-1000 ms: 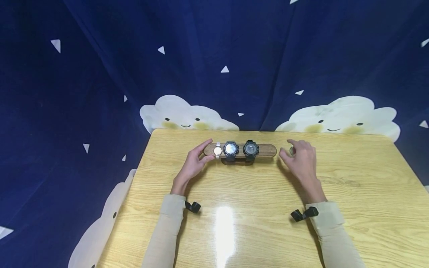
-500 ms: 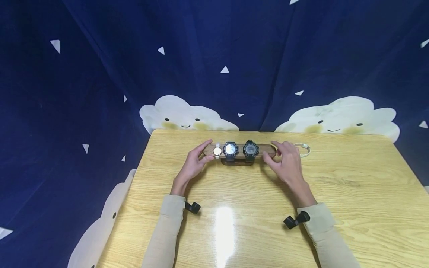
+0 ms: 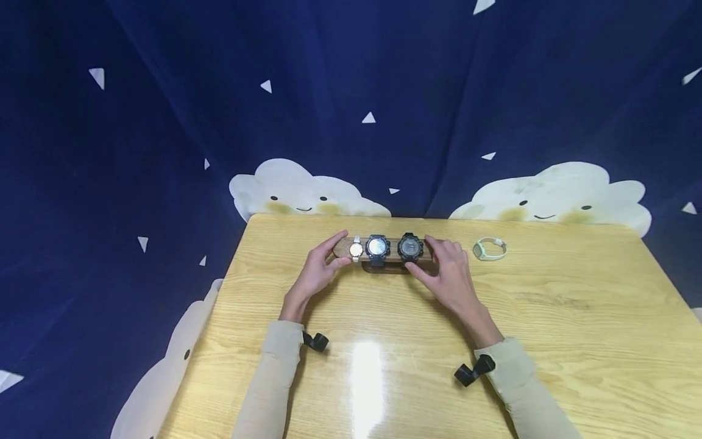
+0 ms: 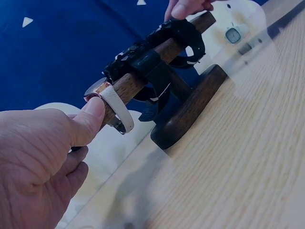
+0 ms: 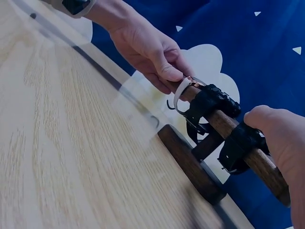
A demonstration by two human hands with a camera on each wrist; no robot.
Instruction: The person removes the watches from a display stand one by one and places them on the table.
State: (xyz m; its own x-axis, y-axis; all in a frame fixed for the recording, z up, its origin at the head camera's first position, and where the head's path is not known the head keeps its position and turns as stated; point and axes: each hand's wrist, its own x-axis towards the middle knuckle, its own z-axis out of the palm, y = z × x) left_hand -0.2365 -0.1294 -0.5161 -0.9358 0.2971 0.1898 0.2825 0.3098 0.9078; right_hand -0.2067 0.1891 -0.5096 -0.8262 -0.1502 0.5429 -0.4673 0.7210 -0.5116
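1. Nearest: a wooden table (image 3: 417,353).
2. Left hand (image 3: 317,265) pinches the left end of a wooden stand (image 3: 393,249), probably stiff and firm to hold there.
3. Right hand (image 3: 450,274) curves thumb and forefinger about the right watch (image 3: 411,246); whether they pinch it cannot be told.
4. That watch sits on the stand, right of the middle watch (image 3: 377,246) and white watch (image 3: 356,249). Likely light, bendy-strapped, smooth-faced; best held by its sides. Its looped strap would hinder straight lifting.
5. Farther right on the table: a loose watch (image 3: 479,250).
6. Behind: a blue curtain (image 3: 340,73).
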